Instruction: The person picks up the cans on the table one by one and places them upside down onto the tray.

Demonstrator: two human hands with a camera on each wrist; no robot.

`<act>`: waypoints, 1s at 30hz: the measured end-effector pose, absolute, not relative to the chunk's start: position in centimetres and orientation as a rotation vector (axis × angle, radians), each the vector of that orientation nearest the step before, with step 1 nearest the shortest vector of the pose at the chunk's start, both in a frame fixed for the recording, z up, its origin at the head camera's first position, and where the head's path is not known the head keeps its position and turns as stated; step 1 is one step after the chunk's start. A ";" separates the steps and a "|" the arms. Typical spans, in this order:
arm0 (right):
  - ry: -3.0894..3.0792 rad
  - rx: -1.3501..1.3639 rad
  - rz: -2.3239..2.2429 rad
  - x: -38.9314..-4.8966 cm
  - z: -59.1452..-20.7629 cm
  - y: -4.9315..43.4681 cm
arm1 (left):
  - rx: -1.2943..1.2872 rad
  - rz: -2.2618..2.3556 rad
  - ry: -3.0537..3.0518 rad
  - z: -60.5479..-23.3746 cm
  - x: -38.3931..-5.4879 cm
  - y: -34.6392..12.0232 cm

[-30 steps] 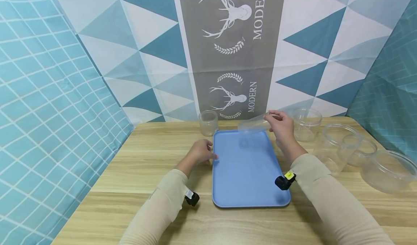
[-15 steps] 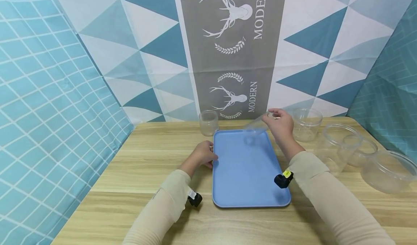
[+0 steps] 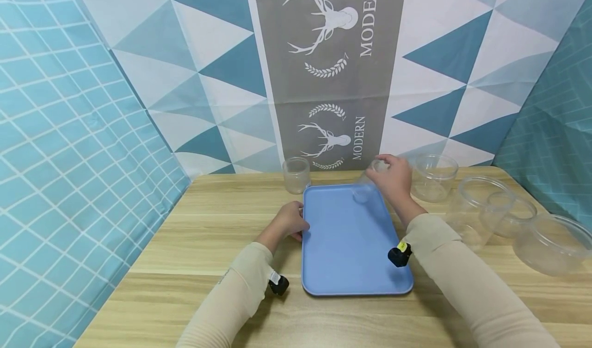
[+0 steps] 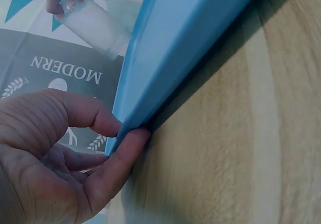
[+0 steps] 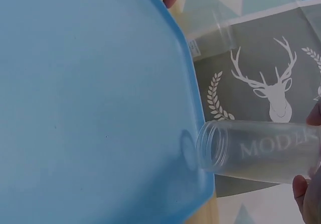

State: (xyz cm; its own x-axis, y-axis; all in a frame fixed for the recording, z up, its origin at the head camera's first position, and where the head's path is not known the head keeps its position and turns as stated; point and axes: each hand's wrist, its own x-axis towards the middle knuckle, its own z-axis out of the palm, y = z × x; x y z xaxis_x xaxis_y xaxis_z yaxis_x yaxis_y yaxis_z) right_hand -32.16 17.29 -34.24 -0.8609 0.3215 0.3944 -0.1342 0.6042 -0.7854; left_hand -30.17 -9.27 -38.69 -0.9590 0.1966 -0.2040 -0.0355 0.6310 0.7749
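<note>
My left hand (image 3: 290,220) pinches the left rim of a blue rectangular tray (image 3: 351,250) between thumb and fingers, seen close up in the left wrist view. Over the tray's far right corner, my right hand (image 3: 393,181) grips a clear jar (image 5: 261,151) by its base end. The jar's threaded mouth points down, right at the tray's far rim, and its body leans slightly in the head view. Nothing shows inside the jar. Just beyond the tray's far left corner stands a small clear container (image 3: 296,176).
Several clear round containers stand on the wooden table (image 3: 222,235) to the right: a tub (image 3: 435,178) behind my right hand, a tall one (image 3: 474,214) and a wide bowl (image 3: 552,245). A printed cloth (image 3: 324,80) hangs along the table's back edge.
My right hand has swung the jar from nearly level to steeply mouth-down over the tray's far right corner. My left hand has shifted slightly right onto the tray's rim.
</note>
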 end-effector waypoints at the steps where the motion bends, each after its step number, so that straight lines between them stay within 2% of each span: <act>1: -2.333 -0.136 1.179 -32.2 -34.3 17.2 | 0.128 1.237 2.585 -38.7 -30.2 -9.3; 15: -2.443 -0.031 0.952 -32.9 -34.7 16.6 | 0.128 1.222 2.600 -38.8 -30.1 -9.2; 30: -2.454 0.001 0.949 -34.0 -35.3 16.4 | 0.128 1.250 2.594 -38.8 -30.1 -9.1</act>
State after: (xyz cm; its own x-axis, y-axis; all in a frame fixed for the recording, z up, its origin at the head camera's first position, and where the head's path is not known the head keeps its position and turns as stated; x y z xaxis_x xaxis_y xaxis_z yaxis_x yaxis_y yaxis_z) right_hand -33.96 16.43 -35.28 -0.8727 0.1756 0.4556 -0.1766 0.7565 -0.6298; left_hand -30.11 -9.10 -38.79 -0.9627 0.1896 -0.1929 -0.0328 0.6261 0.7791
